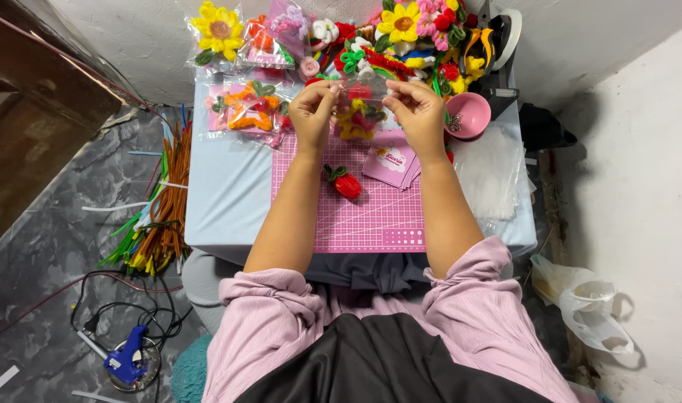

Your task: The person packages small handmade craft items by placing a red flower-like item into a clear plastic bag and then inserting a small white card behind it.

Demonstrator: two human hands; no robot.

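My left hand (312,110) and my right hand (416,112) are raised over the far part of a pink cutting mat (341,216), and both pinch the top edge of a small clear plastic bag (362,95) stretched between them. A red and yellow fuzzy-wire craft shows through or behind the bag. A red fuzzy-wire strawberry (345,183) with a green top lies on the mat between my forearms. A stack of pink cards (391,163) lies just under my right wrist.
Bagged fuzzy-wire flowers (219,31) and loose ones crowd the table's far edge. A pink bowl (468,114) and clear bags (490,173) lie at the right. Fuzzy-wire stems (162,216) lie heaped on the floor at the left, with a blue glue gun (126,360) below.
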